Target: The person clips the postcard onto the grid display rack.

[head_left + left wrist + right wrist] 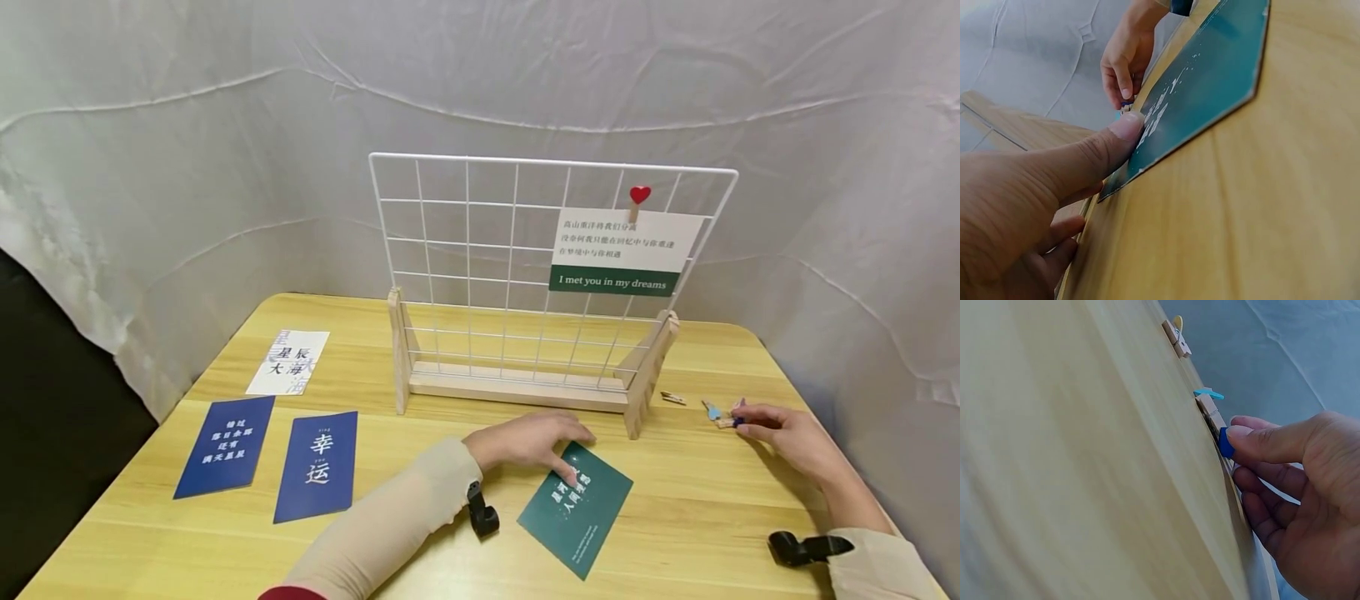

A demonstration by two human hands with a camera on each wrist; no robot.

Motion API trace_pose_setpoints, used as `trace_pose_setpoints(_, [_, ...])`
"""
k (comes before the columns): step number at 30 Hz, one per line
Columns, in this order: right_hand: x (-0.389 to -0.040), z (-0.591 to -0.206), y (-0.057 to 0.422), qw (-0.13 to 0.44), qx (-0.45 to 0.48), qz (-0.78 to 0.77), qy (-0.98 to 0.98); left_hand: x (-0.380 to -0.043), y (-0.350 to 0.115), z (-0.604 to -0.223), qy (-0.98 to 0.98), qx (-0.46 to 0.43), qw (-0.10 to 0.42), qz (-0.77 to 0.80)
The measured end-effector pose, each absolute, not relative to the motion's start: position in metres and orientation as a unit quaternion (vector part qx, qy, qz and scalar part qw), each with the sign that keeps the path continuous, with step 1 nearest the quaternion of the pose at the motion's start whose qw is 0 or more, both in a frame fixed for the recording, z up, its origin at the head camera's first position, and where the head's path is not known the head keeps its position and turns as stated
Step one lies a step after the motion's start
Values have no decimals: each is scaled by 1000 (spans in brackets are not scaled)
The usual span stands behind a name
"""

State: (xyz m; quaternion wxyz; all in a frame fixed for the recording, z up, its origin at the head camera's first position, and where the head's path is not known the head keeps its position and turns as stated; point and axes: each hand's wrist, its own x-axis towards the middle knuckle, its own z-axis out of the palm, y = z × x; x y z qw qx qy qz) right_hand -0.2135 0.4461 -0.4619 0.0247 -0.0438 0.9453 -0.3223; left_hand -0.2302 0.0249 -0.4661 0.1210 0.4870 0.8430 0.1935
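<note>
My left hand (pixel 528 440) is at the upper end of a dark green card (pixel 600 508) with white lettering. Its thumb lies on the card's face in the left wrist view, and the other fingers curl by the edge, partly hidden. Toward the table's right side, my right hand (pixel 787 437) pinches a small wooden clothespin with a dark blue end (pixel 1226 442) between thumb and fingers. Right beside it lies a clothespin with a light blue piece (pixel 1210 395). A third clothespin with a yellow piece (pixel 1177 339) lies farther off.
A white wire grid (pixel 465 246) stands upright on a wooden base (pixel 517 390). On it a red heart clothespin (pixel 640 196) holds a white-and-green card (pixel 622 250). A white card (pixel 288 362) and two blue cards, one left (pixel 225 446) and one right (pixel 317 467), lie at left.
</note>
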Motion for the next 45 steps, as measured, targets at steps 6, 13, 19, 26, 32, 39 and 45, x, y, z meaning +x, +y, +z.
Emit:
trace_pose_setpoints(6, [-214, -463, 444, 9, -42, -319, 947, -229, 26, -467, 845, 495, 104, 173])
trace_pose_setpoints(13, [-213, -462, 442, 3, -40, -316, 948, -228, 27, -466, 859, 487, 84, 135])
trace_pose_setpoints(19, [-214, -462, 441, 3, -40, -314, 949, -226, 28, -463, 861, 481, 86, 140])
trace_pose_setpoints(26, [-212, -462, 441, 6, -47, -315, 948, -222, 29, -459, 866, 467, 107, 144])
trace_pose_setpoints(32, [-211, -460, 441, 23, -44, -315, 948, -219, 30, -457, 867, 471, 109, 123])
trace_pose_setpoints(39, [-212, -459, 441, 30, -38, -307, 950, -214, 32, -453, 877, 459, 105, 100])
trace_pose_setpoints(45, [-212, -460, 441, 29, -39, -294, 954, -213, 32, -452, 878, 457, 108, 93])
